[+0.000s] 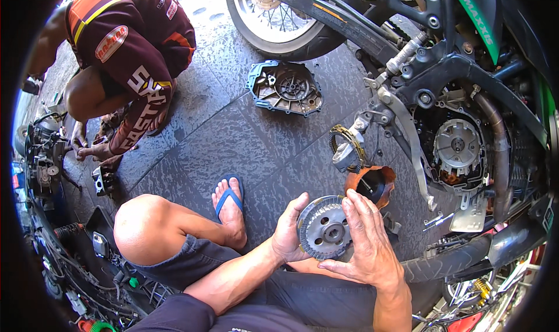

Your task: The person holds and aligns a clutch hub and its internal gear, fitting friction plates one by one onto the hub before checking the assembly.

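Between my hands sits a round grey clutch hub (324,228) with a toothed rim and several holes around its centre. My left hand (288,232) grips its left edge, thumb up along the rim. The fingers of my right hand (372,244) lie against its right side, the thumb below. Just beyond my right fingertips stands a cut-open orange-brown container (387,180) with a dark inside. Several ring-shaped clutch plates (348,148) hang on a part of the motorcycle above it. To the right, the opened engine case (454,145) shows a round metal clutch part inside.
An engine side cover (286,88) lies inner side up on the dark tiled floor (204,122). A motorcycle wheel (291,17) and swingarm stand beyond it. At the left another person (134,52) crouches, handling metal parts. Motorcycle parts and cables crowd the left edge; a tyre (448,262) lies at right.
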{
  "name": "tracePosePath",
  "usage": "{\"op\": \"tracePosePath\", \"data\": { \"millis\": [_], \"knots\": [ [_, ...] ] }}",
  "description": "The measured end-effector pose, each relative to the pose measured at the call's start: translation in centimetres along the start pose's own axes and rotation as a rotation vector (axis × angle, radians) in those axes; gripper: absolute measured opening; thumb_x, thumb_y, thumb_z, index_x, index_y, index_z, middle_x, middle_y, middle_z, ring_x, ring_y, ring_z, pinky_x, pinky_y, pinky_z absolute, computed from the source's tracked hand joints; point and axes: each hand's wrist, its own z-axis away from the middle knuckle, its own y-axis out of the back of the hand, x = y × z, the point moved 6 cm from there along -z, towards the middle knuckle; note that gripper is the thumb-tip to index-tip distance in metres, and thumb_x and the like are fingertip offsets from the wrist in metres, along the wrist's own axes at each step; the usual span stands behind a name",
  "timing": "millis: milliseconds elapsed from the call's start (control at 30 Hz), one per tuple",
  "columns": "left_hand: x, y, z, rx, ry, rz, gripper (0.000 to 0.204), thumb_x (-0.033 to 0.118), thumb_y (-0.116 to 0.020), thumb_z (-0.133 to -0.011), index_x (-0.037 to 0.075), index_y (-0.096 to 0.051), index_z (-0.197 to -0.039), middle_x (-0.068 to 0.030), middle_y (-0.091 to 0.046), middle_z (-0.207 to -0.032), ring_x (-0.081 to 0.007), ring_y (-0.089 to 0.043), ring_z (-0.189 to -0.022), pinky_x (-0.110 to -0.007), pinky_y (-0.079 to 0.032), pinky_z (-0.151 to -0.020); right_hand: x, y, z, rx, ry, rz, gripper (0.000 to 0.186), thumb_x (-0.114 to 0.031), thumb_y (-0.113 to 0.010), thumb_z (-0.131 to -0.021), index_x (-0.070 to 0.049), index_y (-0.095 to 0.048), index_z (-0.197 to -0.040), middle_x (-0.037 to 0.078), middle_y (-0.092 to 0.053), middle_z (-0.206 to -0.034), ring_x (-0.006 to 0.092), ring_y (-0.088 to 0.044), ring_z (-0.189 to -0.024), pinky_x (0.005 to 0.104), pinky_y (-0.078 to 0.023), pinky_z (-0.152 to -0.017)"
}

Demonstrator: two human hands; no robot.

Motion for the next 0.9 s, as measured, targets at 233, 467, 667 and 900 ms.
{"op": "tracePosePath", "data": {
  "millis": [233,467,667,900],
  "knots": [
    [-0.37,-0.04,-0.20,-0.361,0.022,0.248,0.077,0.067,-0.034,-0.104,0.008,-0.052,-0.150,-0.0161,-0.056,-0.150,-0.0324,-0.058,-0.134,-0.053,-0.045,-0.115,-0.31,0.01,-0.34,0.001,-0.001,0.014,0.121,-0.045,-0.096,-0.061,-0.004,-0.036,-0.158,0.024,-0.040,-0.152,0.0458,-0.038,-0.144,0.0599,-0.030,-0.121],
    [-0.51,0.06,-0.21,-0.219,0.021,0.237,0.075,0.066,-0.036,-0.104,0.007,-0.053,-0.149,-0.0160,-0.058,-0.148,-0.0328,-0.059,-0.132,-0.054,-0.045,-0.114,-0.24,-0.43,-0.09,0.047,0.006,0.080,0.128,-0.048,-0.096,-0.059,-0.003,-0.031,-0.159,0.025,-0.038,-0.152,0.0475,-0.038,-0.143,0.0593,-0.032,-0.120],
    [-0.35,-0.44,0.02,-0.234,0.012,0.222,0.086,0.075,-0.034,-0.101,0.008,-0.049,-0.152,-0.0165,-0.054,-0.152,-0.0337,-0.054,-0.138,-0.055,-0.042,-0.117,-0.20,-0.91,-0.07,0.054,-0.006,0.106,0.133,-0.047,-0.098,-0.057,0.000,-0.028,-0.160,0.025,-0.038,-0.153,0.0476,-0.037,-0.143,0.0603,-0.030,-0.121],
    [-0.27,-0.55,-0.17,-0.332,0.014,0.239,0.097,0.083,-0.029,-0.097,0.008,-0.043,-0.157,-0.0167,-0.047,-0.159,-0.0351,-0.047,-0.145,-0.058,-0.035,-0.121,0.11,-0.91,-0.03,0.047,-0.050,0.077,0.125,-0.054,-0.094,-0.063,0.000,-0.034,-0.158,0.022,-0.039,-0.154,0.0443,-0.037,-0.144,0.0611,-0.028,-0.121]
  ]
}}
